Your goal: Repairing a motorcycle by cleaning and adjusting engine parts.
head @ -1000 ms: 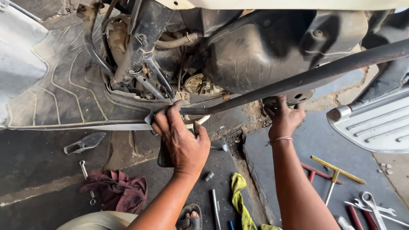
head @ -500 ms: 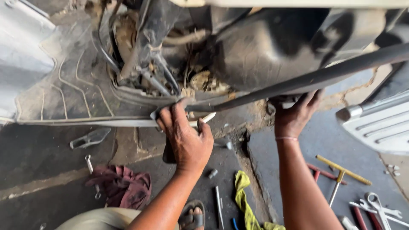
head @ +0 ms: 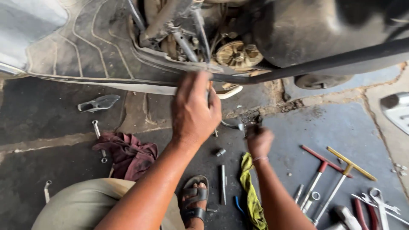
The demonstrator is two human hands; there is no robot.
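At the lower edge of the scooter's underside, my left hand point(head: 194, 108) is closed around the long dark metal bar point(head: 315, 64) that runs to the right under the black body panel point(head: 306, 30). Just above this grip I see a toothed fan wheel point(head: 238, 53) among cables and tubes. My right hand point(head: 259, 140) is lower, near the floor, clenched into a fist; if it grasps something small, I cannot tell, because it is blurred. Beside my right wrist lies a yellow rag point(head: 251, 191). Between my arms there are a small socket point(head: 220, 152) and a sandalled foot point(head: 195, 202). To the left lies a dark red cloth point(head: 128, 155), and to the right a red T-handle wrench point(head: 317, 168) and a yellow T-handle wrench point(head: 343, 172).
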